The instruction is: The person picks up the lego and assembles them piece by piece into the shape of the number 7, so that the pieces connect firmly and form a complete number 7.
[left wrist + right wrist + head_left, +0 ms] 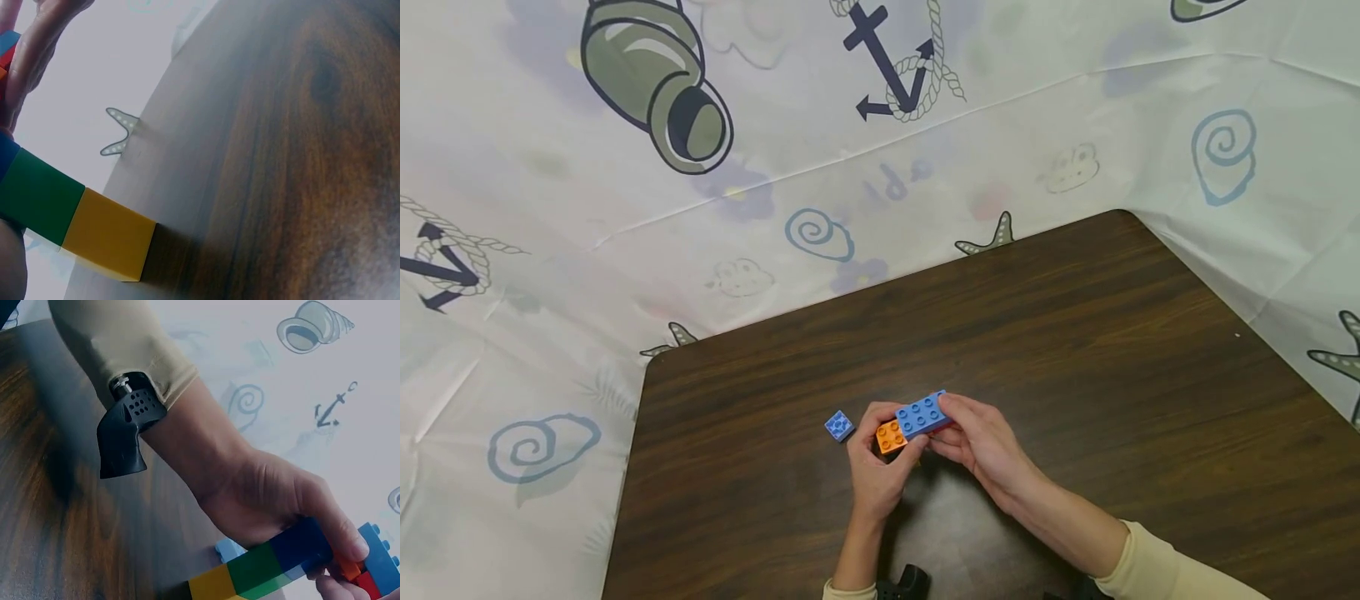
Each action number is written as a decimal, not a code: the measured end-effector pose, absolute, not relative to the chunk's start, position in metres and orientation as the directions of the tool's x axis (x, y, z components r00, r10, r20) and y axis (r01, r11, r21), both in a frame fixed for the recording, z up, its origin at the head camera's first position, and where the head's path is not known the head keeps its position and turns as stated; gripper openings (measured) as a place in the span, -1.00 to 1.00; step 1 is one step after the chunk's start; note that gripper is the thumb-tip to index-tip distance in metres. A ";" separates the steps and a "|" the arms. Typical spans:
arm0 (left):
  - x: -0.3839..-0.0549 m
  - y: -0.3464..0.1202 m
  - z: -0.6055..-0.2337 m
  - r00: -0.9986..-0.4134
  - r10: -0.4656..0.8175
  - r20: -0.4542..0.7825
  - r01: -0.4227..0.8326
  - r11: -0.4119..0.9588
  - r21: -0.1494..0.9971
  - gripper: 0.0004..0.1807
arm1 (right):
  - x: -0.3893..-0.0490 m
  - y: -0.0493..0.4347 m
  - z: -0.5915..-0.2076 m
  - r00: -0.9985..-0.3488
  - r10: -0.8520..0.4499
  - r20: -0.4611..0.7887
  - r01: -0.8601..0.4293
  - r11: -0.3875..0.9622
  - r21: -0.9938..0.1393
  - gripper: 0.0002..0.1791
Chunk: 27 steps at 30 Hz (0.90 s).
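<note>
Both hands hold one assembly of toy building bricks above the table. In the head view, my left hand (pixel 874 479) grips it at the left, fingers and thumb around the orange brick (pixel 891 437). My right hand (pixel 992 450) pinches the far right end of the long light blue brick (pixel 919 415), its studs facing up. The right wrist view shows a red brick (pixel 369 585) against the light blue one. A column of dark blue (pixel 303 545), green (pixel 42 192) and yellow bricks (pixel 109 234) extends from the assembly, mostly hidden in the head view.
A small loose light blue brick (pixel 839 426) lies on the dark wooden table (pixel 1037 333), left of the left hand. Black wrist devices (pixel 128 434) sit at the sleeves. A patterned white sheet (pixel 850 158) hangs behind the table.
</note>
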State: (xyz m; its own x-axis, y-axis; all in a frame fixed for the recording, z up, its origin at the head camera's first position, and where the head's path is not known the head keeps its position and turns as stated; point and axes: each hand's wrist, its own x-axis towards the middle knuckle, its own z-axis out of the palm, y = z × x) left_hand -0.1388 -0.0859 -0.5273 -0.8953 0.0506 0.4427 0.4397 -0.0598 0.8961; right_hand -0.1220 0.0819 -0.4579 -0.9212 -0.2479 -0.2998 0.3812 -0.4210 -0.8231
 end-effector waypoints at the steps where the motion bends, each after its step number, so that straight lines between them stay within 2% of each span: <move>1: -0.139 -0.086 -0.527 -0.893 0.051 0.447 0.444 -0.059 0.894 -0.64 | -0.122 0.082 -0.458 -0.922 -0.246 -0.299 0.379 -0.417 -0.826 -0.38; 7: -0.139 -0.087 -0.528 -0.883 0.057 0.467 0.463 -0.065 0.884 -0.63 | -0.123 0.083 -0.460 -0.917 -0.246 -0.313 0.387 -0.370 -0.844 -0.37; 16: -0.140 -0.089 -0.527 -0.887 0.065 0.456 0.452 -0.075 0.889 -0.63 | -0.136 0.091 -0.456 -0.878 -0.316 -0.360 0.439 -0.232 -0.868 -0.28; 21: -0.138 -0.091 -0.528 -0.894 0.067 0.443 0.439 -0.066 0.896 -0.64 | -0.141 0.088 -0.457 -0.859 -0.347 -0.377 0.448 -0.151 -0.881 -0.33; 27: -0.139 -0.091 -0.527 -0.881 0.088 0.465 0.461 -0.060 0.885 -0.54 | -0.146 0.086 -0.456 -0.864 -0.340 -0.371 0.425 -0.098 -0.900 -0.42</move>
